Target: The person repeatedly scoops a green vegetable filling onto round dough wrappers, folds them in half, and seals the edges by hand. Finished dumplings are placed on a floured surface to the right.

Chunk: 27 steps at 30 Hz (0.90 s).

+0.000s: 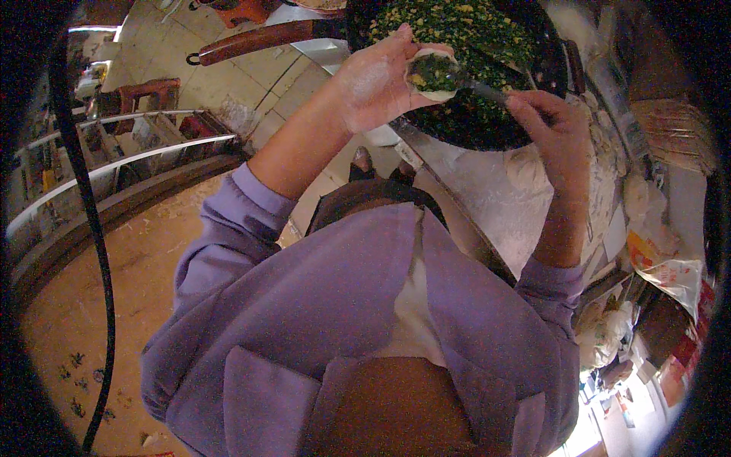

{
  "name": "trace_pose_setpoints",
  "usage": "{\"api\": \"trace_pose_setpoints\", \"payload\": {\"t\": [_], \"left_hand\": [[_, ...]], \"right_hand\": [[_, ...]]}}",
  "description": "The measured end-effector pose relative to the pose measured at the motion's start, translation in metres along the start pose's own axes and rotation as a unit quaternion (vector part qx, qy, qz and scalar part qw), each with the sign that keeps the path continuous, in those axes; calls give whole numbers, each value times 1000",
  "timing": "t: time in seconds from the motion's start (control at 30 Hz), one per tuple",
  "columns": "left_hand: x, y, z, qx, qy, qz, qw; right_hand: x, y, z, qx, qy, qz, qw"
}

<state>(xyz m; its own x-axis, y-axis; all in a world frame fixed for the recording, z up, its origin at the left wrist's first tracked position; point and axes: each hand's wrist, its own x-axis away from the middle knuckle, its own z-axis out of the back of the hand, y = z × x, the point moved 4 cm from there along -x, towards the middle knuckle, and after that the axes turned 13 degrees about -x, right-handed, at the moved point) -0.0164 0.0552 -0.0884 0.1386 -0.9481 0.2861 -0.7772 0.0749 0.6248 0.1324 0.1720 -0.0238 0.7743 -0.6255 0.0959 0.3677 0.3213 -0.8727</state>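
Note:
My left hand (380, 83) is palm up and cradles a round dough wrapper (435, 96) with green and yellow chopped filling (429, 74) on it. Between the fingers of my right hand (548, 123) is the handle of a metal spoon (486, 90). Its bowl end meets the filling in the wrapper. Behind both hands sits a large dark pan (491, 137) full of the same chopped greens with yellow bits (457, 23). The pan's wooden handle (251, 43) points left, above my left wrist.
Under the pan is a flour-dusted work surface (485, 194), its front edge running diagonally by my body. A plastic bag (671, 274) lies at right. On the tiled floor (280, 85) stand a reddish stool (148, 94) and, nearer, a rack with white rails (171, 148). A black cable (94, 228) hangs at left.

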Motion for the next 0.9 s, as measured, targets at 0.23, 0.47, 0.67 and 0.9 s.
{"api": "trace_pose_setpoints", "payload": {"t": [0.23, 0.47, 0.67, 0.9], "left_hand": [[-3, -2, 7, -14, -14, 19, 1000], [-4, -6, 5, -18, 1, 6, 1000], [-1, -1, 6, 51, -21, -6, 998], [-3, 5, 13, 65, 3, -7, 998]], "right_hand": [[11, -23, -7, 23, 14, 72, 997], [16, -37, -15, 130, 17, 160, 978], [19, -26, 16, 71, 91, 84, 990], [27, 27, -25, 292, -1, 88, 952]]}}
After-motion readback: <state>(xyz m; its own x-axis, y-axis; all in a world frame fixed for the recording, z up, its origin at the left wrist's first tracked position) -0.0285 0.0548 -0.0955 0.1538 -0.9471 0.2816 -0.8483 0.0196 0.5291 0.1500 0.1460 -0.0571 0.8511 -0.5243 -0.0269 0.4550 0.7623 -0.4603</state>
